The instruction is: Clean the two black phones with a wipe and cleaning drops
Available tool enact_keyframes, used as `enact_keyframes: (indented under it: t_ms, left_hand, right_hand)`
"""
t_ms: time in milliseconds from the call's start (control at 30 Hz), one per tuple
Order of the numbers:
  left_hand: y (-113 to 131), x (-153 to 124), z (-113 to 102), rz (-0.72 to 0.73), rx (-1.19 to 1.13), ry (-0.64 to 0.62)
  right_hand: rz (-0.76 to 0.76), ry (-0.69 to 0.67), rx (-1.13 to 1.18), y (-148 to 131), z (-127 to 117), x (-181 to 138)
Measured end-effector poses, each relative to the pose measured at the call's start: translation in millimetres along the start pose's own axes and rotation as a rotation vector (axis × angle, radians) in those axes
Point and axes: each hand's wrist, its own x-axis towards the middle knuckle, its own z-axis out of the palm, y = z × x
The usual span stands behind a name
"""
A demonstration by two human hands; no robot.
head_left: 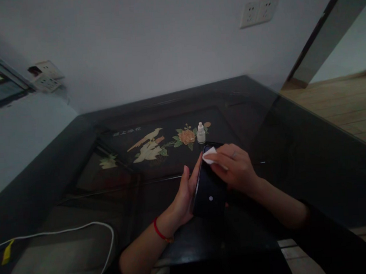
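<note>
My left hand (183,195) is wrapped round a dark smartphone (208,187), thumb along its left edge. A small fingerprint icon glows low on its black screen. Pinched in the fingers of my right hand (238,168) is a small white wipe (209,155), which touches the upper part of the screen. Just beyond the top of the phone, a little dropper bottle (200,134) with a pale cap stands upright on the dark glossy table (247,120).
Flower and bird inlays (151,149) decorate the tabletop. A white cable (64,230) with a yellow tag (7,252) lies at the left front. Wall sockets (259,11) sit above the table, and a power strip (45,75) hangs at left. Wooden floor (350,104) shows at right.
</note>
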Motion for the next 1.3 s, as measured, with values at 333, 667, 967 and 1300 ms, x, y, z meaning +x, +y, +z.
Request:
enact_keyframes:
  t_ms: [333,667,967,1300]
  left_hand:
    - [2.8,-0.8,6.2,0.037,0.005,0.097]
    - [6.2,-1.2,0.9,0.005,-0.053,0.025]
    - [5.9,5.4,-1.0,0.085,-0.068,0.06]
    - [6.8,4.0,-0.7,0.083,-0.048,0.099]
  right_hand:
    - [-0.247,-0.068,0.085,-32.3,6.8,-3.3]
    - [-0.066,-0.047,-0.008,-5.8,0.5,0.5]
    - [-0.453,-0.165,0.207,-55.0,2.6,-8.2]
    - [-0.251,-0.075,0.124,-28.1,1.5,-5.3]
